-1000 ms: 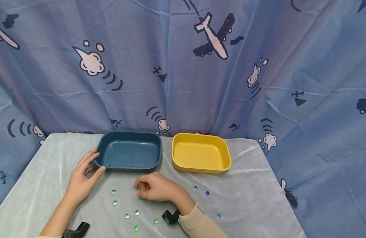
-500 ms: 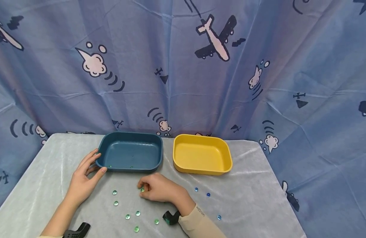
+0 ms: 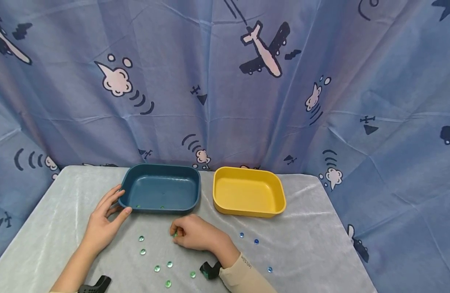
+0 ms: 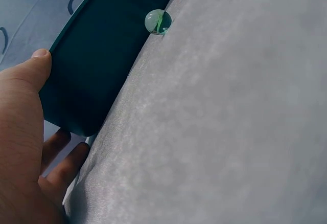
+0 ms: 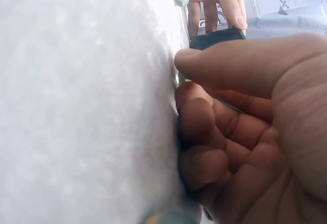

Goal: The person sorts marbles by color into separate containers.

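My left hand (image 3: 102,224) holds the left front corner of a dark blue tray (image 3: 155,211), thumb on the near side and fingers along the left side. In the left wrist view its thumb (image 4: 38,68) lies at the rim. Just in front of the tray, my right hand (image 3: 199,232) pinches a green glass marble (image 3: 175,235) between thumb and forefinger, close to the cloth. The other right fingers are curled in, as the right wrist view shows. Small green marbles (image 3: 162,207) lie inside the tray.
Several green marbles (image 3: 157,268) are scattered on the grey cloth (image 3: 313,244) between and below the hands. A yellow tray (image 3: 248,212) stands right of the dark blue one. Three blue marbles (image 3: 256,241) lie in front of it. A patterned curtain (image 3: 225,89) hangs behind.
The right thumb and forefinger have closed on the green marble, with the hand staying almost in place. The left hand stays at the tray's corner; the head view shifts slightly.
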### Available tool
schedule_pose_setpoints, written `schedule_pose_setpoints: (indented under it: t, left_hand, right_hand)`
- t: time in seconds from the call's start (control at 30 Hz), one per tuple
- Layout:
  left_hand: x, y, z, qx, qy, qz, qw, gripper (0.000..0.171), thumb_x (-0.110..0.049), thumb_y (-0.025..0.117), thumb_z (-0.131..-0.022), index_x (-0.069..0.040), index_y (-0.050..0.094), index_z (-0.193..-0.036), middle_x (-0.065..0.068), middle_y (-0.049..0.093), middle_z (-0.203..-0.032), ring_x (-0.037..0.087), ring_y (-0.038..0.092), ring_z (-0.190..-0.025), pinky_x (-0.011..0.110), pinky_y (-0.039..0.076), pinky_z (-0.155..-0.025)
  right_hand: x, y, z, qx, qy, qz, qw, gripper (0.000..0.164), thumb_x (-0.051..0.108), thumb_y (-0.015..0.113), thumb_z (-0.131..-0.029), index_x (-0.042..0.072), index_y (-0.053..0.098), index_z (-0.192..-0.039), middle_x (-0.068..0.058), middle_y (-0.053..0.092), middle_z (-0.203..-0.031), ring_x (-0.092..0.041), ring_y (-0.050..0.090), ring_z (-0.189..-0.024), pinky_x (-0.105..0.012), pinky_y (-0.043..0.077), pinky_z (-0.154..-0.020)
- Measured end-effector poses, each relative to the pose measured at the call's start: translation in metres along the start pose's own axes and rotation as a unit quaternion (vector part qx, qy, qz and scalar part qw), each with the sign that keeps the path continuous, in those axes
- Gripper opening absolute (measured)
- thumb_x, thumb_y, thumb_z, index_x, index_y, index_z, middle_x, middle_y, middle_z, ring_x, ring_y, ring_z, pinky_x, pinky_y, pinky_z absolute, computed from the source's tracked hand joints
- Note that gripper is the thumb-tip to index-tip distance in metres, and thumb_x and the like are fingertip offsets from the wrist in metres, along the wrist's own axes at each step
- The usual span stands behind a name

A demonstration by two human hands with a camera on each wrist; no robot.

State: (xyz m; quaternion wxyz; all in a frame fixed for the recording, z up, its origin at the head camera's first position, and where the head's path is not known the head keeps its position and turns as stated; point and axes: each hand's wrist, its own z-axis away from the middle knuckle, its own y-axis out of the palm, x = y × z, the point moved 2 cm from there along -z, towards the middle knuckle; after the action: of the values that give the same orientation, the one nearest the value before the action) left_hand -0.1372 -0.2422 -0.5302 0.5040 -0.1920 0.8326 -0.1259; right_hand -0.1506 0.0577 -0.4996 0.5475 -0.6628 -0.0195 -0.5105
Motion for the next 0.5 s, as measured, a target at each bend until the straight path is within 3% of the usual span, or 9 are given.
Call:
schedule_pose_setpoints:
  t: [0.5]
  left_hand:
    - [0.0008,-0.0003,-0.0008,-0.005,0.003,0.004,1.0,0.064,0.008,0.079,-0.096,-0.002,0.059,-0.155,0.015,0.043,-0.169,-0.003,0.052,-0.135,0.007,0.05,-0.099]
  right_hand:
    - [0.0039,-0.0072,0.002,0.0,-0.02,0.002,1.0,0.01,0.006,0.078,-0.101,0.013,0.076,-0.109,0.012,0.061,-0.079,0.001,0.055,-0.07,-0.015,0.051,-0.064]
